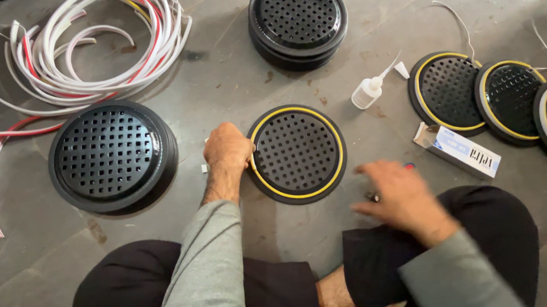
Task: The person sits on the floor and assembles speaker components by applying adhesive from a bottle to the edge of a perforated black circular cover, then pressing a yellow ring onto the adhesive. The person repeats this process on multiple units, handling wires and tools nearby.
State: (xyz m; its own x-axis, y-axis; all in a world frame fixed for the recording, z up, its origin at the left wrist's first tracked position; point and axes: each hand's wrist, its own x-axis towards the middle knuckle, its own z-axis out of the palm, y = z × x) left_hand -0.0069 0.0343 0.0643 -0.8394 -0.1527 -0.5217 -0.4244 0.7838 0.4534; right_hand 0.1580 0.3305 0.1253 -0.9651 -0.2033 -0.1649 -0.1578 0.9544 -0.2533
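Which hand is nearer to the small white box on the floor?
Right. The right hand lies just left of the box; the left hand is far beyond, at the yellow-ringed disc.

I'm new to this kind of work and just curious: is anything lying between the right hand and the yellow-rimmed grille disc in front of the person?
Nothing visible: only bare floor separates the right hand from the yellow-rimmed grille disc. The left hand already touches its left edge.

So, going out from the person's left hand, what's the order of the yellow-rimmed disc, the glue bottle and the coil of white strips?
From the left hand:
1. Yellow-rimmed disc, touching it, on its right.
2. Glue bottle, farther right, slightly up.
3. Coil of white strips, top left of the floor.
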